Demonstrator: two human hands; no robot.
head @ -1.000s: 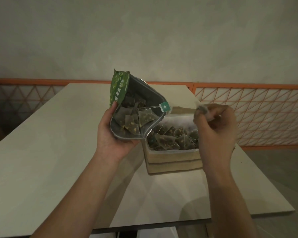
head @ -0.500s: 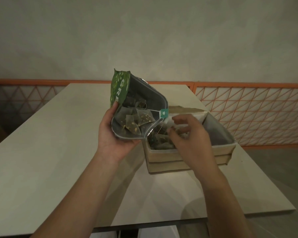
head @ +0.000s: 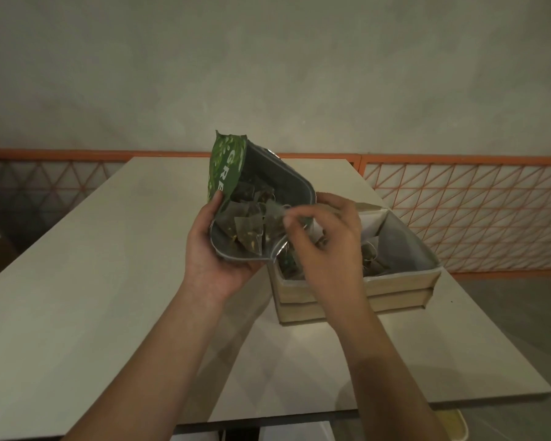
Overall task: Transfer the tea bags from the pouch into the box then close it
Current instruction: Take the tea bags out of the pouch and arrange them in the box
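Setting: a pale table [head: 77,297] seen from above, with an orange lattice railing [head: 458,214] behind it.
Left hand [head: 215,259]: clamped around the lower part of a green pouch [head: 226,173], holding it above the table with its opened mouth turned toward the person, likely so the contents can be reached.
Tea bags [head: 245,230]: several pyramid-shaped ones remain inside the pouch; more already lie in the box.
Right hand [head: 325,246]: at the pouch mouth, thumb and fingers drawn together; it seems to pinch a tea bag or its string, though blur makes this uncertain.
Box [head: 401,281]: open, resting on the table just beside the pouch, partly hidden by the right hand, close for short transfers.
Progress: partway; the box is not yet closed.
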